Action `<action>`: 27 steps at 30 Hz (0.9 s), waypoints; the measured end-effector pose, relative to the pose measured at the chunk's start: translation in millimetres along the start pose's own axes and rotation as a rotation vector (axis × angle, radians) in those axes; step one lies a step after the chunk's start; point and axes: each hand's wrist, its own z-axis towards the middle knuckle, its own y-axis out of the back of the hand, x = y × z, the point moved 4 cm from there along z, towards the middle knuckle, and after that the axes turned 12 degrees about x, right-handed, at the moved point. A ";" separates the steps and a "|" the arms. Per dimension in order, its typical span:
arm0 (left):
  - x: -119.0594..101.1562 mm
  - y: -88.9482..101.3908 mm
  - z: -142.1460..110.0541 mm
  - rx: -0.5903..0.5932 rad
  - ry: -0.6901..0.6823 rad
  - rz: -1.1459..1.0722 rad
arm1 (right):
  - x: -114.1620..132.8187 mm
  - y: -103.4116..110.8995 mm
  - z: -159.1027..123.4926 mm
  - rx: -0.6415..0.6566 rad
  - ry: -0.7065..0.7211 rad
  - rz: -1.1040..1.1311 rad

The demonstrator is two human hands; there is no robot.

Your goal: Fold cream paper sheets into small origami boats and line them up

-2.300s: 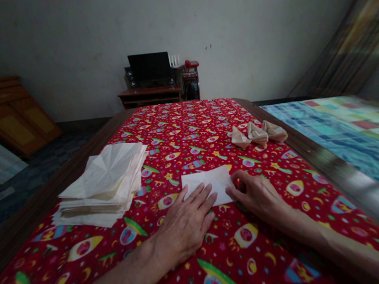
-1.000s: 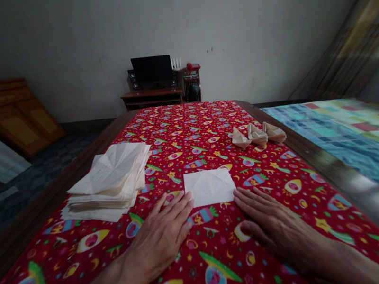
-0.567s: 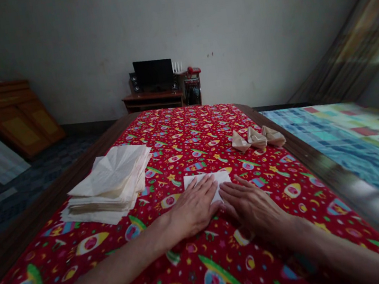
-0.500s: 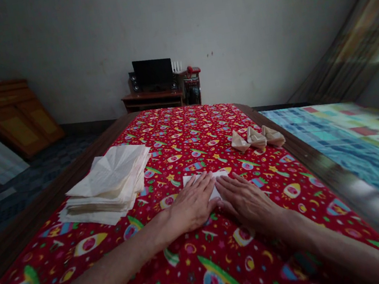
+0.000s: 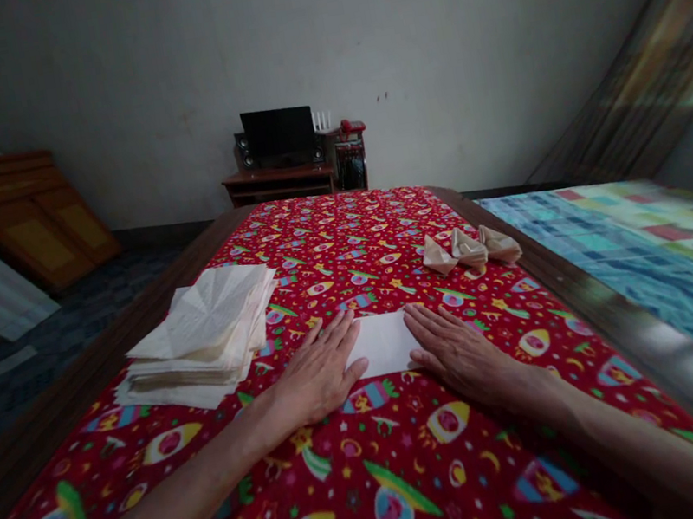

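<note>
A white rectangle of paper (image 5: 386, 343), apparently folded, lies flat on the red patterned cloth (image 5: 375, 439) straight ahead. Over its left end rests my left hand (image 5: 321, 369), flat, with the fingers stretched out and the thumb on the paper's near corner. My right hand (image 5: 456, 347) lies flat at the right end, fingertips on the paper and fingers extended. Both short ends of the paper are partly covered by the hands. To the left sits a stack of creased paper sheets (image 5: 204, 317). On the right, three folded tan paper pieces (image 5: 470, 250) stand in a row.
Dark wooden edges (image 5: 561, 287) border the cloth on both sides. A bed with a blue patchwork cover (image 5: 615, 252) lies at the right. At the far wall, a black monitor (image 5: 278, 134) stands on a small desk. A wooden cabinet (image 5: 36, 212) is at the left.
My hands have slid apart, the left one leftward and the right one slightly rightward. More of the white paper shows between them.
</note>
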 end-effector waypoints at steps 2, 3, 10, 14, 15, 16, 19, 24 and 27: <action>2.7 1.0 -4.1 0.000 0.015 -0.007 | 2.6 1.7 -2.5 -0.017 -0.026 -0.043; 3.6 1.5 -5.7 -0.002 0.024 -0.013 | 5.2 3.4 -3.2 -0.033 -0.034 -0.062; 9.1 -0.7 -7.8 -0.115 0.031 -0.099 | 54.5 26.6 4.1 -0.081 0.234 -0.162; 15.7 -3.4 -7.6 -0.190 0.001 -0.176 | 72.3 34.0 14.9 0.001 0.278 -0.242; 16.9 -3.3 -7.7 -0.203 -0.010 -0.194 | 74.3 34.6 16.8 0.002 0.271 -0.264; 18.0 -2.9 -7.9 -0.218 -0.018 -0.215 | 75.7 34.8 18.3 0.000 0.258 -0.281; 20.4 -0.7 -8.6 -0.257 -0.033 -0.285 | 78.7 35.7 19.1 -0.006 0.237 -0.300; 20.6 3.2 -8.9 -0.280 -0.034 -0.349 | 80.2 42.6 15.5 0.050 0.215 -0.275; 20.7 4.2 -8.6 -0.287 -0.030 -0.364 | 80.2 45.2 14.8 0.060 0.204 -0.260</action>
